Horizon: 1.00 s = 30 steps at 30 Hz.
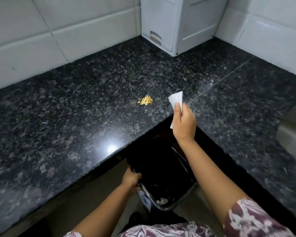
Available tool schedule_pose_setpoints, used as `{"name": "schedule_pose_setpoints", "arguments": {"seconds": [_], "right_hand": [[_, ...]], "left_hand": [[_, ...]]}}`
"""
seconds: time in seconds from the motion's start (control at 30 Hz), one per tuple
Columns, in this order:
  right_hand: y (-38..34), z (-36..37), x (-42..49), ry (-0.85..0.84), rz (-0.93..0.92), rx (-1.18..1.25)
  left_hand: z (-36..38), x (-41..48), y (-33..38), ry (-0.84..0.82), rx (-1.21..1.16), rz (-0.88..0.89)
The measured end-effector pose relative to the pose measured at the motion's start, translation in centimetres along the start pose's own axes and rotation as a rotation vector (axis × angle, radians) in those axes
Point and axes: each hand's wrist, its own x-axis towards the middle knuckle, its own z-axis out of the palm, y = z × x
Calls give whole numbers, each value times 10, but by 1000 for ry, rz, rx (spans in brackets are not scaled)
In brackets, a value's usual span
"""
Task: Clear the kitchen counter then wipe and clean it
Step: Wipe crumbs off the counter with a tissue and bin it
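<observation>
A small heap of yellow crumbs lies on the dark speckled granite counter near the inner corner. My right hand hovers over the counter's front edge to the right of the crumbs and pinches a folded white paper tissue that points up toward them. Below the counter edge, my left hand grips the rim of a black bin lined with a dark bag, held tilted under the edge. A few scraps lie in the bin's bottom.
A white appliance stands in the back corner against the white tiled wall. A steel sink shows at the right edge. The counter runs in an L around me.
</observation>
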Motion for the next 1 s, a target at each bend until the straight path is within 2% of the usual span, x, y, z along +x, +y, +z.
{"name": "schedule_pose_setpoints", "arguments": {"seconds": [0.07, 0.13, 0.2, 0.27, 0.33, 0.43, 0.6, 0.67, 0.8, 1.0], "right_hand": [[6, 12, 26, 22, -156, -50], [16, 26, 51, -16, -205, -83], [26, 45, 74, -174, -176, -111], [33, 64, 91, -406, -111, -128], [32, 78, 104, -585, -85, -230], [17, 93, 123, -745, -98, -240], [-5, 125, 141, -1043, -33, -79], [-8, 131, 136, -1148, -89, -71], [4, 122, 112, -1265, -229, -101], [23, 75, 54, -1275, -331, -59]], "left_hand": [[4, 2, 7, 16, -45, 13], [7, 0, 14, 36, -82, 22], [10, -1, 19, 59, -130, 22], [12, -3, 23, 78, -163, 15], [15, -2, 24, 84, -191, -12], [14, -2, 26, 75, -184, -53], [13, -3, 32, 55, -191, -69], [11, -1, 30, 69, -194, -69], [10, 3, 29, 68, -188, -58], [6, 9, 28, 69, -169, -47]]}}
